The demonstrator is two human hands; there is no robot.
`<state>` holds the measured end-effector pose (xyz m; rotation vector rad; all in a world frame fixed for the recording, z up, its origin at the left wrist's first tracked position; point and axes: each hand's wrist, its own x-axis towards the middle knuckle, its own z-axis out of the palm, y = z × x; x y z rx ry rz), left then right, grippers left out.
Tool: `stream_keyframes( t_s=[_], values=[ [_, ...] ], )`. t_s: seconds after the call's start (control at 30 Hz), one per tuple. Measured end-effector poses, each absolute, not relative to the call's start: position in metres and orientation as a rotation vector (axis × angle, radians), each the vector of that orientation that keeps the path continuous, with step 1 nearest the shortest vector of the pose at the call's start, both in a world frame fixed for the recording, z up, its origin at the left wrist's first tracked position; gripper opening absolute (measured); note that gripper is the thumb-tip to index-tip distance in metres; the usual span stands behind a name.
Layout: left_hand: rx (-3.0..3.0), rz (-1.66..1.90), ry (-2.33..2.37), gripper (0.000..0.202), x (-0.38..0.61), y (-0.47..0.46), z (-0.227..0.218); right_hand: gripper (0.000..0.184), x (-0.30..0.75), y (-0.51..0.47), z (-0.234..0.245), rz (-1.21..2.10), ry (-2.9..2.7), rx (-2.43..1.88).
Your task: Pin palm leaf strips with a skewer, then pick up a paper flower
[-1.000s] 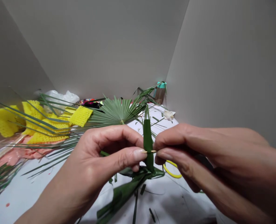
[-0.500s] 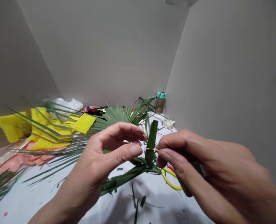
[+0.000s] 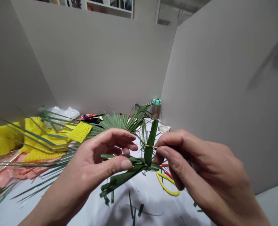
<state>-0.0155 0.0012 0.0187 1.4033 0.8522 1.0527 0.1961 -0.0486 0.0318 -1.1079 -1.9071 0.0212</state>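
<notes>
Between my hands is a folded green palm-leaf piece (image 3: pixel 140 168), with one broad leaf strip (image 3: pixel 151 141) standing up from it. My right hand (image 3: pixel 195 160) pinches a thin wooden toothpick (image 3: pixel 150 146) between thumb and forefinger. The toothpick lies level across the upright strip; whether it pierces the strip cannot be made out. On the left, my left hand (image 3: pixel 98 157) is open, its thumb and curved fingers apart beside the leaf piece. Scissors with yellow and red handles (image 3: pixel 168 186) lie behind my right fingers, partly hidden.
A fan palm leaf (image 3: pixel 118 122) spreads across the back of the white table (image 3: pixel 91 201). Yellow mesh cloth (image 3: pixel 47 138), pink material (image 3: pixel 16 169) and a clear plastic bag (image 3: pixel 61 114) lie left. A bottle (image 3: pixel 156 108) stands in the corner of grey partitions. Leaf scraps (image 3: pixel 135 207) lie in front.
My left thumb and fingers have spread and drawn back left from the upright strip. My right hand keeps its pinch on the toothpick. The view has tilted up, showing shelves above the partition.
</notes>
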Motion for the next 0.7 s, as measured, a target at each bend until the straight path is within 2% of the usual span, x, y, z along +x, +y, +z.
stream_keyframes(
  t_s=[0.2, 0.5, 0.57, 0.7],
  values=[
    [1.454, 1.006, 0.866, 0.013, -0.021, 0.0, 0.025, 0.017, 0.197, -0.047, 0.031, 0.048, -1.862, -1.11],
    [1.479, 0.983, 0.8, 0.013, -0.021, -0.003, 0.028, 0.011, 0.198, -0.058, 0.031, -0.054, -1.932, -1.145],
    [1.45, 0.979, 0.782, 0.013, -0.023, -0.005, 0.027, 0.015, 0.194, -0.058, 0.031, -0.096, -1.919, -1.156],
    [1.33, 1.11, 0.783, 0.01, -0.018, -0.007, 0.025, 0.034, 0.183, -0.054, 0.031, -0.24, -1.85, -1.203]
  ],
)
